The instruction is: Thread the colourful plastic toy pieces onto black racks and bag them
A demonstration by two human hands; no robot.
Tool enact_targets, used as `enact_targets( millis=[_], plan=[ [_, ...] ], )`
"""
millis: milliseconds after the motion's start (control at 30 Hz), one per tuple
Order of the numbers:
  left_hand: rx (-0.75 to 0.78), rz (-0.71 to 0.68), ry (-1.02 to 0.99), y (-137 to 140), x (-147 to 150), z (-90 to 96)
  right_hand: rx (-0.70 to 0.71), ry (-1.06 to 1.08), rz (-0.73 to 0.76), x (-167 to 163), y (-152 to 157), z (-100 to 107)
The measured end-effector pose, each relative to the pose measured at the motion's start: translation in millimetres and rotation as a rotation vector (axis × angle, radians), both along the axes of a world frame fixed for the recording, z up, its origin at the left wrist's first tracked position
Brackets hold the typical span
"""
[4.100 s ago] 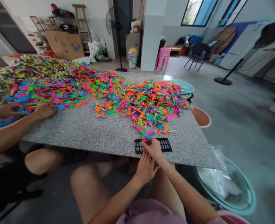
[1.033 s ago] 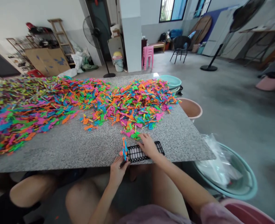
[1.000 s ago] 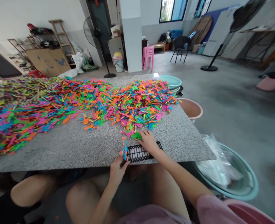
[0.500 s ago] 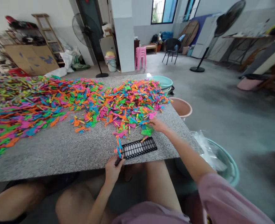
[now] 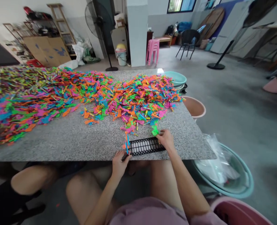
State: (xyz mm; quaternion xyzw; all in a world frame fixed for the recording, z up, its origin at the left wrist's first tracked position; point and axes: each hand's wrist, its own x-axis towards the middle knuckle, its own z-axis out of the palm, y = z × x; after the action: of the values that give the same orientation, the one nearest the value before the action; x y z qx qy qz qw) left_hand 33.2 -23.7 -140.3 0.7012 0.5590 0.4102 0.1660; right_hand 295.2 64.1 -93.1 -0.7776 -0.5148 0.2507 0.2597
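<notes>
Fingers of your left hand (image 5: 120, 161) are pinching the left end of the black rack (image 5: 145, 146), blue-orange pieces (image 5: 127, 143) standing there | your right hand (image 5: 167, 139) is holding a green piece (image 5: 155, 130) just beyond its right end | a multicoloured pile (image 5: 145, 95) is covering the worktop (image 5: 100, 134) farther back

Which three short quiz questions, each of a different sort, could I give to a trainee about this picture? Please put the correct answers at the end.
1. Multiple choice: What colour is the flat piece at the right hand?
A) pink
B) green
C) blue

2. True or false: The pink stools stand beyond the table, not on it.

3. Short answer: As seen in the picture, at which end of the black rack is the left hand?

Key:
1. B
2. True
3. The left end
</notes>
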Motion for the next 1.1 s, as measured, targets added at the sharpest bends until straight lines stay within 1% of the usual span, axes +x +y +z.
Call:
enact_targets(
  millis=[67, 133, 167, 233, 333, 400, 433, 500, 567, 633, 733, 833, 933, 1100],
  plan=[
    [-0.011, -0.005, -0.006, -2, 0, -0.1, 0.031, 0.283, 0.098, 4, -18, -5],
    [-0.026, -0.02, -0.015, -3, 0, -1.2, -0.02, 0.554, 0.248, -6, -39, -10],
    [-0.033, -0.025, -0.02, -4, -1, -2.1, -0.055, 0.657, 0.299, -16, -49, -12],
    [-0.042, -0.025, -0.03, -6, -3, -4.2, -0.084, 0.783, 0.31, -40, -63, -15],
    [-0.041, -0.011, -0.043, -8, -4, -6.8, -0.042, 0.846, 0.257, -75, -72, -16],
    [-0.037, -0.011, -0.048, -8, -4, -7.2, -0.001, 0.782, 0.274, -90, -73, -15],
    [-0.036, -0.012, -0.05, -8, -4, -7.0, 0.015, 0.698, 0.294, -95, -74, -13],
    [-0.039, -0.013, -0.054, -9, -3, -6.1, 0.034, 0.46, 0.332, -100, -75, -10],
    [-0.048, -0.016, -0.057, -9, -3, -5.2, 0.026, 0.231, 0.364, -100, -75, -5],
    [-0.06, -0.023, -0.06, -8, -2, -5.0, 0.004, 0.091, 0.411, -97, -73, 0],
    [-0.074, -0.028, -0.063, -7, -2, -5.5, -0.046, 0.027, 0.548, -92, -67, 9],
    [-0.075, -0.029, -0.066, -6, -3, -5.4, -0.037, 0.007, 0.659, -91, -62, 13],
    [-0.07, -0.042, -0.065, -5, -5, -4.7, -0.017, -0.078, 0.706, -99, -63, 13],
    [-0.058, -0.058, -0.039, -3, -5, -6.2, -0.067, -0.194, 0.731, -114, -63, 14]
  ],
)
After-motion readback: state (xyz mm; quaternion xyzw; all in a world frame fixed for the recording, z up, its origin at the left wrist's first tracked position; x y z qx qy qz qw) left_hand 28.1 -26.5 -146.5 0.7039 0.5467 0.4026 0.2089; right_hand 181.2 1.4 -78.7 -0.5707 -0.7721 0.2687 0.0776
